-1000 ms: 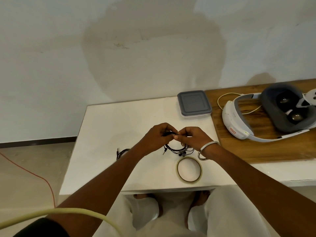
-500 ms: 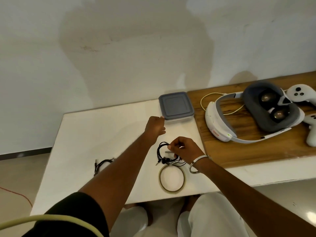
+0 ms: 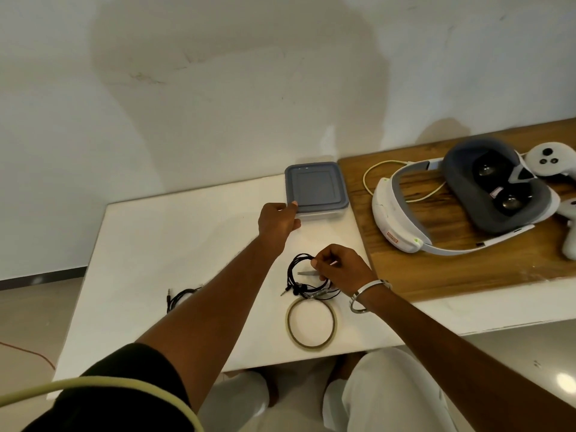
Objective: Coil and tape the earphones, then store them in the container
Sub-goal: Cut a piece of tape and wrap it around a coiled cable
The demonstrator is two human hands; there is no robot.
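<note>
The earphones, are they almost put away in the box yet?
Not yet. The coiled earphones look wound and taped, pinched in the right hand above the tape roll. In hand now: the left hand touches the near corner of the container, whose grey lid is still on. Left: open it, put the coil inside, close it. A second pair of earphones lies on the table, and I can't tell whether it is taped.

Left hand (image 3: 278, 222): grips the container (image 3: 316, 190) near corner.
Right hand (image 3: 338, 266): pinches coiled earphones (image 3: 300, 277), nearer than the container.
</note>
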